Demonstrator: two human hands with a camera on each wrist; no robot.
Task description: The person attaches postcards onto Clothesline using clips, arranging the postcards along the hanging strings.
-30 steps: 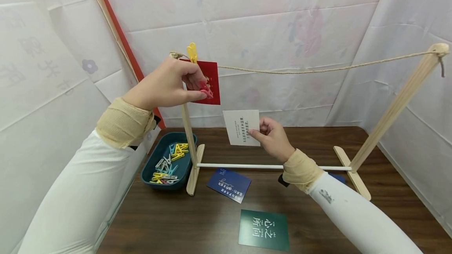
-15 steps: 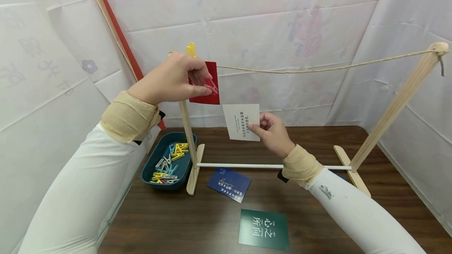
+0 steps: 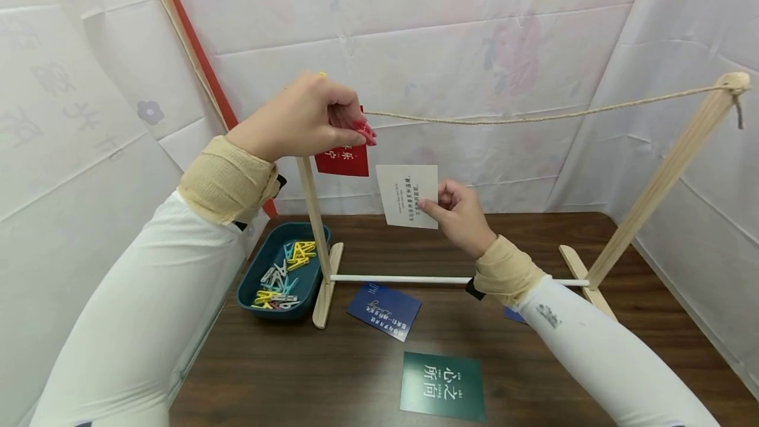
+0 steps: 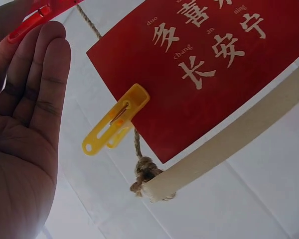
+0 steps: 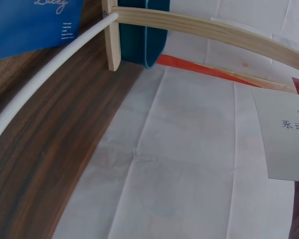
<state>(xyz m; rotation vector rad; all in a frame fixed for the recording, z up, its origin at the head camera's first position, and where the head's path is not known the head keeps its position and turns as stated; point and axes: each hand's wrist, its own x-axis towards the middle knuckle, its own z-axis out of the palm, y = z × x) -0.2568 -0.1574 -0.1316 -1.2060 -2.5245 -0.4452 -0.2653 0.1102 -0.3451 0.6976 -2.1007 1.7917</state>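
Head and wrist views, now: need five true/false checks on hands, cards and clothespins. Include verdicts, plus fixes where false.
1. The left hand pinches a red clothespin. True.

2. The white card is clipped to the rope. False: the right hand holds it, below the rope in the head view.

3. The bin holds several clothespins. True.

4. A blue clothespin grips the red card. False: a yellow clothespin does.

5. The green card lies inside the bin. False: it lies on the table.

The brown table (image 3: 284, 374) carries a teal bin (image 3: 275, 314), a wooden stand (image 3: 660, 183), a blue card (image 3: 384, 310) and a green card (image 3: 442, 385).
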